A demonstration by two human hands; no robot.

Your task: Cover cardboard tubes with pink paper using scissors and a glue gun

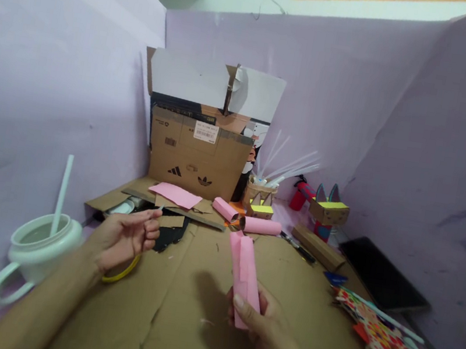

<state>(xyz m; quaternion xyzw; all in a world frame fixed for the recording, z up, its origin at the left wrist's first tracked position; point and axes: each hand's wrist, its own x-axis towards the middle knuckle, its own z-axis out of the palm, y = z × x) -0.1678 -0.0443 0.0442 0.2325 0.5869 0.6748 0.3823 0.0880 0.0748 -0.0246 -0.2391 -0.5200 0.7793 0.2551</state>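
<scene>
My right hand (253, 313) is closed around the lower end of a pink paper roll (245, 274), held upright and tilted left, with a loose paper edge along its side. My left hand (135, 235) is raised at the left, thumb and fingertips pinched on a tiny pale bit too small to name. Behind the hands lie a pink-wrapped tube (261, 226) and a second pink-wrapped tube (224, 209), their near ends close together. A flat pink paper sheet (175, 194) rests on cardboard further left. A yellow ring (122, 272), possibly a tape roll, shows partly behind my left wrist.
A brown cardboard sheet (179, 313) covers the tabletop. At left stands a white mug (42, 244) with a straw. Cardboard boxes (198, 154) rise at the back. On the right are a cat-eared box figure (328, 212), a dark tablet (383, 275) and colourful paper (371, 332).
</scene>
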